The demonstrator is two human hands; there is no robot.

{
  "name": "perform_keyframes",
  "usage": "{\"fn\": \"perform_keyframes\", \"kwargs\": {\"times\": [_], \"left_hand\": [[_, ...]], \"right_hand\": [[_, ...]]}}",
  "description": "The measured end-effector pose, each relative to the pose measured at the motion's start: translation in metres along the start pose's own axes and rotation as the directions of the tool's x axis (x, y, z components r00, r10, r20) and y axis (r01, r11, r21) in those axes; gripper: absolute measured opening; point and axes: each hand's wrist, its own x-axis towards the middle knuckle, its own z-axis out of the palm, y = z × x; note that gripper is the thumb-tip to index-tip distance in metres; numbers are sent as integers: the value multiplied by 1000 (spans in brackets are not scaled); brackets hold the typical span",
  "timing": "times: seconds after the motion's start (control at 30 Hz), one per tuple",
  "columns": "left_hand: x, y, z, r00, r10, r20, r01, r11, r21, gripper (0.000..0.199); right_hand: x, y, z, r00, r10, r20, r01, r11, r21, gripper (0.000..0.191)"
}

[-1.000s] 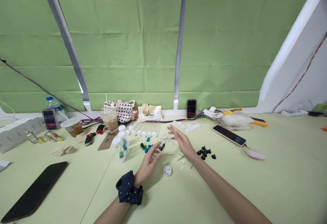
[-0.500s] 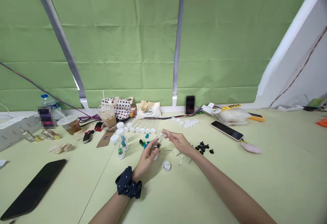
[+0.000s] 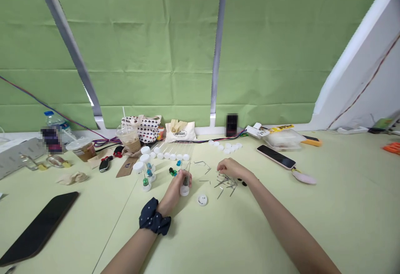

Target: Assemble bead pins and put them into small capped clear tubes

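Note:
My left hand [image 3: 173, 190] is wrapped round a clear tube [image 3: 185, 189] standing near upright, its white cap end at the bottom; something dark shows inside. Over a loose pile of L-shaped metal hex keys [image 3: 231, 190] is my right hand [image 3: 233, 168], fingers bent down and pinched at the pile's far edge. What its fingertips hold, if anything, is hidden. Between the hands lies a white round cap [image 3: 202, 200] with small bits in it. Green and blue small parts [image 3: 173, 171] sit just beyond my left hand. Black knob-like parts [image 3: 244, 183] are partly covered by my right forearm.
Several filled tubes [image 3: 145, 182] with white caps stand at left. Empty clear tubes [image 3: 175, 148] lie behind them, and loose white caps [image 3: 226, 150] further right. A phone [image 3: 276, 156] lies at right, a dark tablet-like slab [image 3: 40, 228] at left, and a drink cup [image 3: 128, 138] at the back.
My right hand has left the tube's top and moved right and down to the hex keys. My left hand has lowered the tube and brought it more upright.

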Motion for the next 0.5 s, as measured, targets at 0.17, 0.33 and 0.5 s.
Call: {"fn": "perform_keyframes", "kwargs": {"times": [0.17,0.33,0.5], "left_hand": [[1,-4,2,1000,-2,1,2,1000,-5,40],[2,-7,-2,999,32,24,-31,999,-36,45],[0,-8,-3,998,55,-13,-54,997,52,44]], "right_hand": [[3,-2,12,999,-42,11,42,999,19,17],[10,3,14,996,52,-71,-56,997,-52,17],[39,27,3,917,284,-280,-328,936,-124,29]]}}
